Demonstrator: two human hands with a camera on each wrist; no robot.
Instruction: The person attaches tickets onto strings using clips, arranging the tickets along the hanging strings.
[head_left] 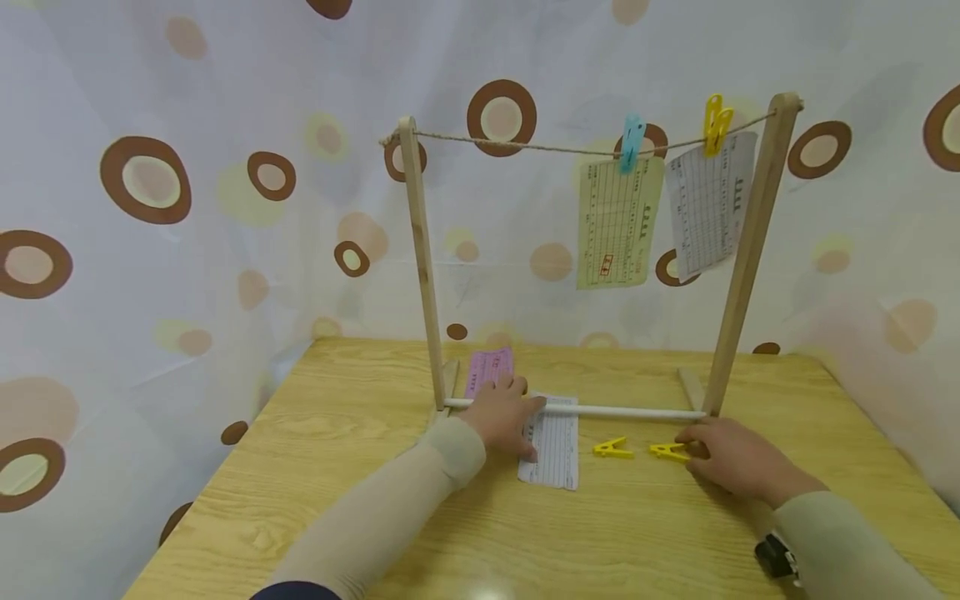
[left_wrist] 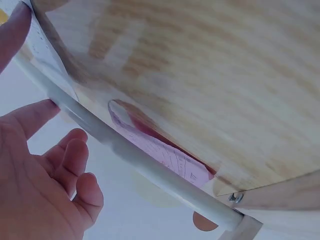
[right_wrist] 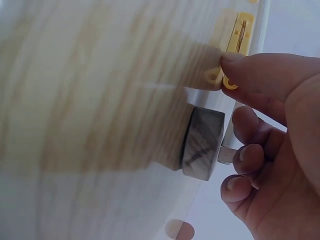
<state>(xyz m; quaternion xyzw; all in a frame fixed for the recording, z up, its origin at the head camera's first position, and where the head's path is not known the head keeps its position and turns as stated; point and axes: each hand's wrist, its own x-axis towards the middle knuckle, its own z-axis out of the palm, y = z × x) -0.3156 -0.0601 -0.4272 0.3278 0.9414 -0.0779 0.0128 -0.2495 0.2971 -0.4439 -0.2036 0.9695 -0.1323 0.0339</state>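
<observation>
My left hand [head_left: 504, 417] reaches over a white printed slip [head_left: 558, 454] on the table, its thumb on the slip and its index finger at the white rod [head_left: 630, 412]. Thumb and index finger stand well apart in the left wrist view. Behind the rod lies a pink slip [head_left: 491, 367], its edge curling up in the left wrist view [left_wrist: 165, 155]. At the right, my right hand [head_left: 738, 458] pinches one end of a yellow clothespin [head_left: 667, 452] between thumb and index finger; the other fingers curl loosely. A second yellow clothespin [head_left: 613, 448] lies just left of it.
A wooden frame with two posts [head_left: 423, 258] carries a twine line [head_left: 525, 147]. From the line hang a yellow-green slip [head_left: 618, 225] under a blue clothespin [head_left: 632, 143] and a white slip [head_left: 711, 204] under yellow clothespins [head_left: 716, 125]. A patterned curtain [head_left: 225, 275] stands behind.
</observation>
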